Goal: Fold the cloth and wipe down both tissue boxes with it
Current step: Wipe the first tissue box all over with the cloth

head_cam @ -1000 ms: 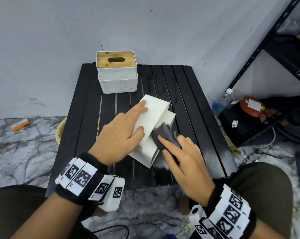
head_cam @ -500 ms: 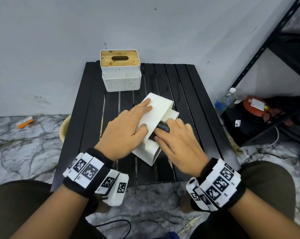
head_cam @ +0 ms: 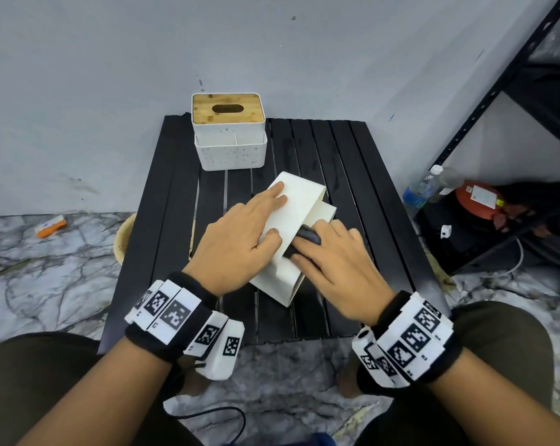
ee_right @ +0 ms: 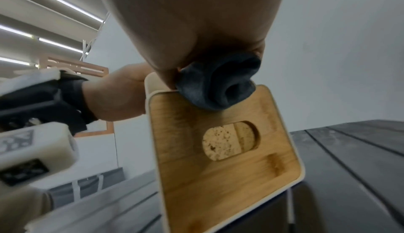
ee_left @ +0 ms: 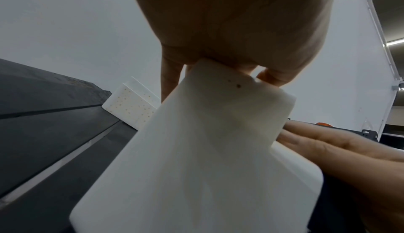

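Observation:
A white tissue box (head_cam: 299, 204) lies tipped on its side in the middle of the black slatted table (head_cam: 352, 175). Its wooden lid (ee_right: 218, 150), with an oval slot, faces right. My left hand (head_cam: 272, 214) rests flat on the box's upper white face (ee_left: 207, 150), fingers straight, holding it down. My right hand (head_cam: 330, 255) grips a bunched dark grey cloth (head_cam: 307, 235) and presses it against the top edge of the lid, where the cloth (ee_right: 216, 88) shows under the fingers. A second tissue box (head_cam: 228, 133) with a bamboo lid stands upright at the table's back edge.
A black metal rack (head_cam: 497, 91) stands to the right, with a water bottle (head_cam: 417, 194) and a red container (head_cam: 478, 197) on the floor beside it. An orange and white item (head_cam: 50, 225) lies on the marble floor at left. My knees flank the table's near edge.
My right hand has slid the cloth up the lid toward the box's top edge, and my fingers now cover most of the cloth. The left hand stays pressed on the box.

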